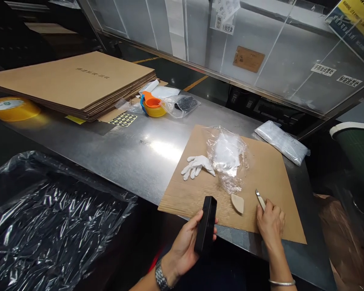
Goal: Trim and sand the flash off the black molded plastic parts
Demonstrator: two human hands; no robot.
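Observation:
A black, open-sided rectangular part point(206, 224) is held up by my left hand point(184, 248), with the thumb on one side and fingertips around the other. My right hand point(271, 223) rests on the cardboard sheet point(265, 165), its fingers closed round the pale handle of a small knife point(260, 199) with a short metal blade pointing away. Between the hands lies a beige quarter-round piece point(237, 203) on the cardboard. Beyond it are a crumpled clear plastic bag point(227, 151) with white material inside and a white glove point(197, 165).
On the metal table point(130, 153) stand a cardboard stack point(87, 81), a yellow tape roll point(13, 108) and an orange-and-yellow tape holder point(153, 106). A wrapped white packet point(281, 141) lies at right. Black plastic sheeting point(48, 222) covers something at lower left.

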